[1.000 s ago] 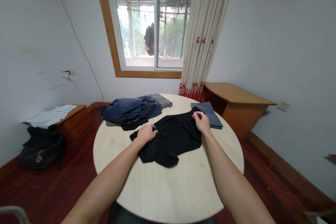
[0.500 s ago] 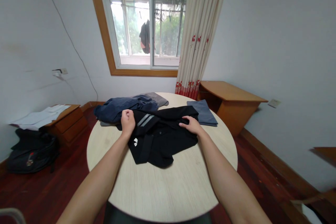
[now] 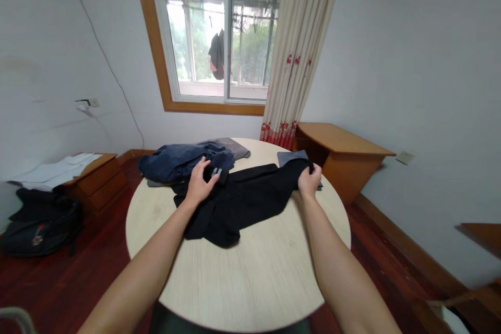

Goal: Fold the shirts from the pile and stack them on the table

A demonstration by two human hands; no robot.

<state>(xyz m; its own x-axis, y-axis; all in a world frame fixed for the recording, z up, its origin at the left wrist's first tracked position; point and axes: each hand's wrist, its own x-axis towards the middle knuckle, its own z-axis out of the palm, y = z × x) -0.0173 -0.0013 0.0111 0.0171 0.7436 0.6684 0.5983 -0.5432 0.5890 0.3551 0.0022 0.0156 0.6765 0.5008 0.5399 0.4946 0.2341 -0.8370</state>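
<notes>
A black shirt (image 3: 250,198) with two light grey stripes on one part lies rumpled across the round table (image 3: 254,276). My right hand (image 3: 309,180) is closed round its right end, which is pulled out over a folded blue-grey garment (image 3: 287,156). At the shirt's upper left, my left hand (image 3: 201,183) is open, thumb and fingers apart, beside the striped part. Behind that hand lies a heap of dark blue clothing (image 3: 172,162), and a grey garment (image 3: 235,147) shows past it.
A wooden desk (image 3: 344,141) stands beyond the table on the right, near a floral curtain (image 3: 297,62). To the left, papers (image 3: 58,169) cover a low wooden cabinet (image 3: 97,182), with a black bag (image 3: 43,224) on the floor in front.
My right hand has moved right and closed on the shirt, stretching its end over the blue-grey garment. The left hand has opened from a fist; the striped part is bunched up and turned.
</notes>
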